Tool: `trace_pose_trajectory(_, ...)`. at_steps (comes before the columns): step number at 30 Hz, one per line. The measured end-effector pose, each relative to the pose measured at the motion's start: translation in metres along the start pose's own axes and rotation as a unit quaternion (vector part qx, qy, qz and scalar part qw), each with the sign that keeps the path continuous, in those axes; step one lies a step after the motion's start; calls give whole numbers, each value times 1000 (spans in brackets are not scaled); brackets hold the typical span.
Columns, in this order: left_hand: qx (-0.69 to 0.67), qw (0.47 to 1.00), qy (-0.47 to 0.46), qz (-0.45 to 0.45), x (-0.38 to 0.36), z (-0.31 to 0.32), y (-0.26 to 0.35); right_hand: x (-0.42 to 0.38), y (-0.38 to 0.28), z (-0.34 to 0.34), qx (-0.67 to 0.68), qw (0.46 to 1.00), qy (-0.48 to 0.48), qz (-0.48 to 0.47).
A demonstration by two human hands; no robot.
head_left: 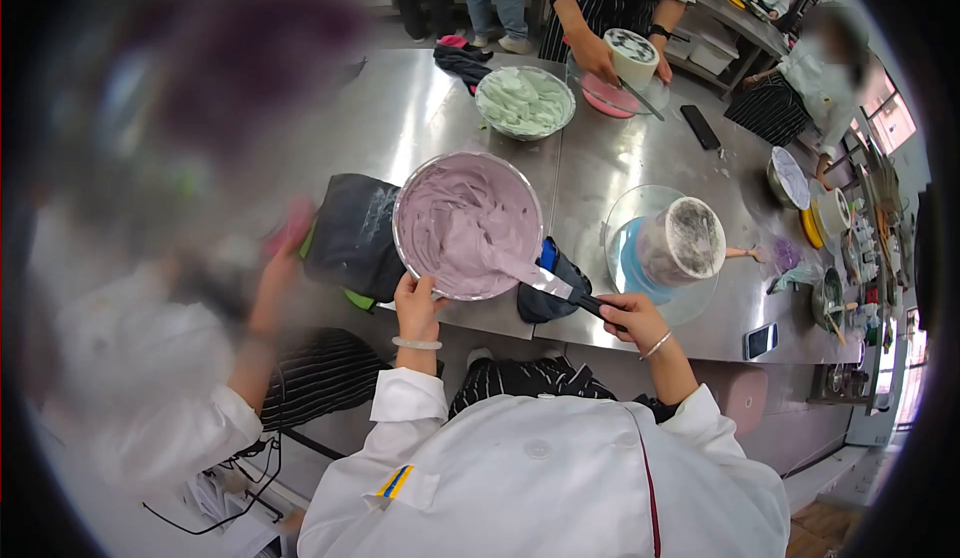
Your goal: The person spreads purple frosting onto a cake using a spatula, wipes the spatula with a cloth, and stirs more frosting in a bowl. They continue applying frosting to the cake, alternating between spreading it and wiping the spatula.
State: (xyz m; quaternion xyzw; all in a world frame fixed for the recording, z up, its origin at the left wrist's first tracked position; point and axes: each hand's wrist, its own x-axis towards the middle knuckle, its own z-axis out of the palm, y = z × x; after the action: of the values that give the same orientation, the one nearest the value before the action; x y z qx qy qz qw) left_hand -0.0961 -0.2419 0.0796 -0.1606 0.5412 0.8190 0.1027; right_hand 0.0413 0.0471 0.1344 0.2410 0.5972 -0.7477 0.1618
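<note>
A metal bowl of mauve cream (455,218) is at the table's front edge, and my left hand (417,308) grips its near rim with bent fingers. My right hand (635,323) is closed around the black handle of a spatula (547,280). The spatula's blade reaches over the bowl's right rim, its tip in the cream. To the right, a cake form with a grey, smeared top (690,240) stands on a glass turntable (628,208) with a blue base. A dark cloth with blue (553,293) lies between bowl and turntable.
A bowl of pale green cream (525,103) stands further back on the steel table (380,108). Across it, a person's hands (592,58) work at another cake form. Someone blurred (140,348) is close at left. Phones (761,341) and a black cloth (355,233) lie nearby.
</note>
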Motion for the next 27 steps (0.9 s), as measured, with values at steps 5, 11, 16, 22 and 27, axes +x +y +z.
trace_pose_trajectory(5, -17, 999, 20, -23, 3, -5, -3, -34, -33, 14, -56, 995, 29, -83)
trace_pose_trajectory(11, -17, 999, 9, -31, 1, -6, -8, -65, -65, 30, -225, 940, 87, -243)
trace_pose_trajectory(16, -17, 999, 10, -35, -1, -5, -9, -79, -76, 33, -352, 858, 139, -347)
trace_pose_trajectory(22, -2, 999, -6, -42, -4, -1, -5, -48, -40, 32, -655, 627, 189, -377)
trace_pose_trajectory(27, 0, 999, -3, -38, -5, 0, -3, -56, -54, 28, -598, 652, 211, -415)
